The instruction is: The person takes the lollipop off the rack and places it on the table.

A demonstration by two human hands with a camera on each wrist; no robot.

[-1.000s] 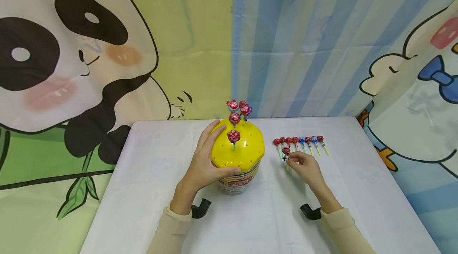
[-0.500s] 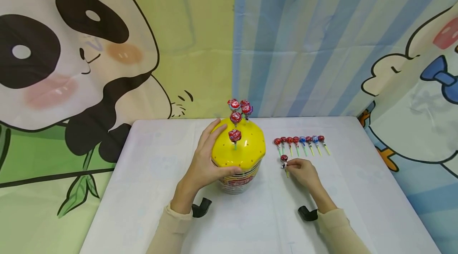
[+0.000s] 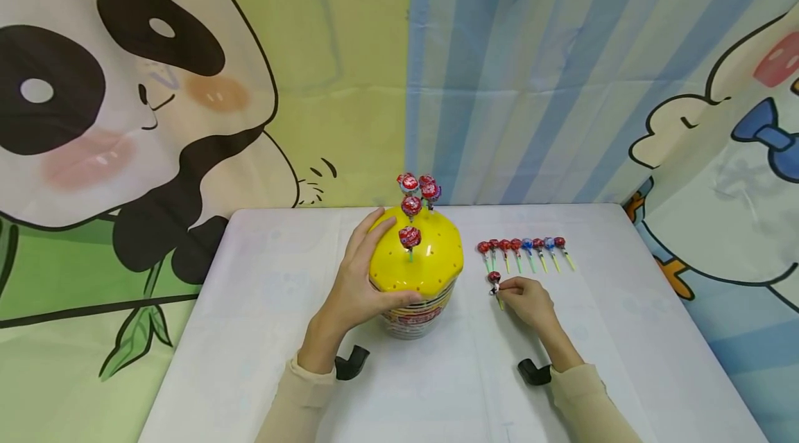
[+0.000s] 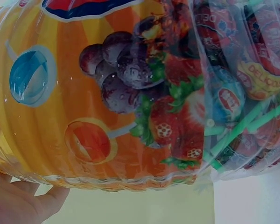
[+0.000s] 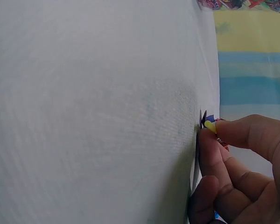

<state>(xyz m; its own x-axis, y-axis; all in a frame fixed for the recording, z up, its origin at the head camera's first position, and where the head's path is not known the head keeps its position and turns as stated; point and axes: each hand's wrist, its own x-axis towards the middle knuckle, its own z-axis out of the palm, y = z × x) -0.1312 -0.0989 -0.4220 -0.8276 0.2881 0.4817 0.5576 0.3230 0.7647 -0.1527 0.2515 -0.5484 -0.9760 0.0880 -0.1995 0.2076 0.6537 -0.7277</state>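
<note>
In the head view, a clear jar (image 3: 413,322) with a yellow lid (image 3: 440,249) stands upright on the table. Several wrapped lollipops (image 3: 410,237) stick up out of that lid. My left hand (image 3: 356,290) grips the jar round the lid, thumb at the front, fingers over the far left side. In the left wrist view the jar's fruit label (image 4: 107,107) fills most of the picture. To the right, my right hand (image 3: 529,301) pinches a red lollipop (image 3: 494,277) by its stick, low at the tabletop, in front of a row of lollipops (image 3: 516,245).
The white-covered table (image 3: 624,332) ends at a fabric backdrop (image 3: 512,82) with blue stripes and a panda (image 3: 159,30). A black wrist mount (image 3: 352,362) shows by the left wrist. Wrapped candies with green sticks (image 4: 247,116) fill the jar's lower part.
My right hand has moved the lollipop slightly left and nearer to me, just in front of the row, then nearly stopped. The left hand keeps its hold on the jar.
</note>
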